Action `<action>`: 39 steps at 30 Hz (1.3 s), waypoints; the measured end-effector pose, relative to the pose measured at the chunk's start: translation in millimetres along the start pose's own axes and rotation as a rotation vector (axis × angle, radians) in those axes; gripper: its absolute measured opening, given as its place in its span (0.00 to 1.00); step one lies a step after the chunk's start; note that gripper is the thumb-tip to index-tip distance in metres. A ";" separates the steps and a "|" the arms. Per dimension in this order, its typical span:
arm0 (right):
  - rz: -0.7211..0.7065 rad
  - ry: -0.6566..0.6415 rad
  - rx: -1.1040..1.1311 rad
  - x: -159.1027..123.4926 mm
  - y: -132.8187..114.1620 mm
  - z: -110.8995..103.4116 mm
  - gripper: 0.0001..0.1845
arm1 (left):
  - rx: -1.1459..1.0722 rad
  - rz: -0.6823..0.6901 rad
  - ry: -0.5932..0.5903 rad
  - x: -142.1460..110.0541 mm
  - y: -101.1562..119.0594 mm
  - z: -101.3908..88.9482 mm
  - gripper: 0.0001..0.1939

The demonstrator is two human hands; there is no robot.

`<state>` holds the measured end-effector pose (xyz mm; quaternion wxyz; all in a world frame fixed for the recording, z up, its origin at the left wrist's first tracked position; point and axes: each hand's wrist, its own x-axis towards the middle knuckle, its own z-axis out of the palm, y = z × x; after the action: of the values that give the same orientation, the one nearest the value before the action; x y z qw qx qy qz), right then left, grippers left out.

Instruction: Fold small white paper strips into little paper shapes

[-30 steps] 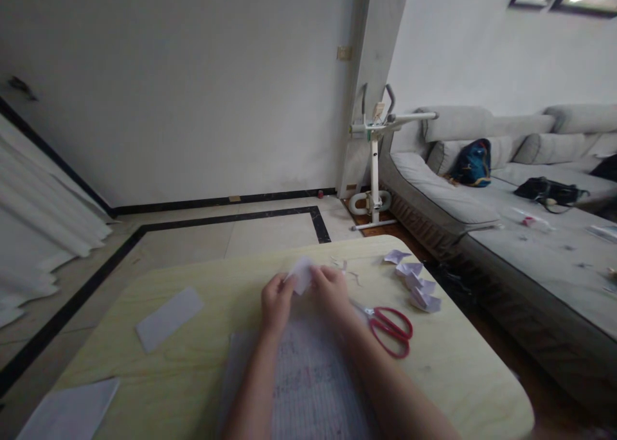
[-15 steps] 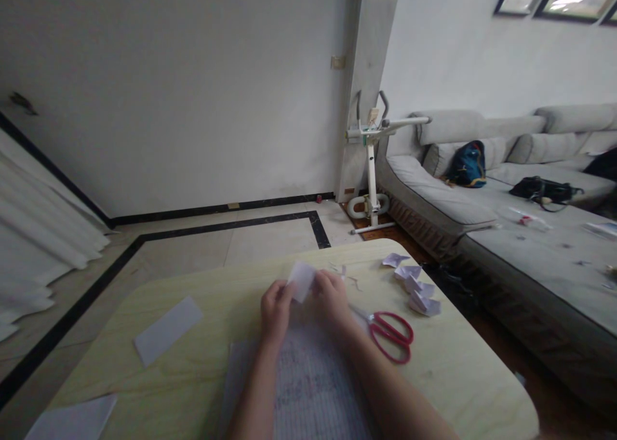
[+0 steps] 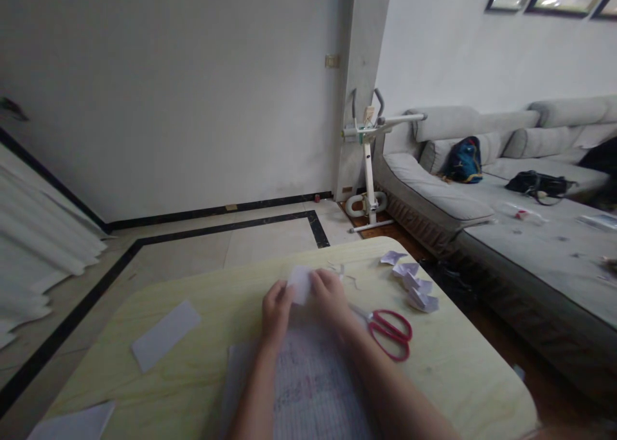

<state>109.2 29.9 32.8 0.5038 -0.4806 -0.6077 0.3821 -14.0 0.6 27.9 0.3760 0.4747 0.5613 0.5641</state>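
A small white piece of paper (image 3: 301, 284) is held up between my two hands, above the far end of a written-on lined sheet (image 3: 308, 395). My left hand (image 3: 276, 308) pinches its left edge. On the opposite edge, the fingers of my right hand (image 3: 331, 295) are closed on it. Red-handled scissors (image 3: 391, 332) lie just right of my right wrist, their blades partly hidden by it. Thin paper scraps (image 3: 348, 277) lie beyond my right hand. Several folded paper pieces (image 3: 413, 284) form a row near the table's right edge.
On the pale wooden table (image 3: 193, 363), a white paper strip (image 3: 166, 334) lies to the left. More white paper (image 3: 77, 424) sits at the near left corner. A grey sofa (image 3: 520, 221) stands on the right, and an exercise machine (image 3: 369, 164) stands beyond the table.
The held paper has turned slightly between my hands, which stay in nearly the same place. The whole view has shifted a little; the scissors and other papers lie as before.
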 end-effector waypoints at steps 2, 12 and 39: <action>-0.014 0.006 -0.013 -0.5 -0.3 1.3 0.17 | 0.018 0.013 -0.011 0.2 -0.8 0.0 0.11; 0.018 -0.029 -0.015 -2.1 -0.7 2.8 0.15 | 0.104 0.047 0.072 2.4 -5.4 0.1 0.13; -0.050 -0.196 -0.214 -6.8 3.4 5.1 0.14 | 0.144 0.034 0.159 4.7 -9.5 -1.9 0.14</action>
<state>105.1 24.3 26.9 0.3973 -0.4765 -0.7030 0.3476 -18.1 5.4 19.2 0.2853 0.4638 0.6204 0.5644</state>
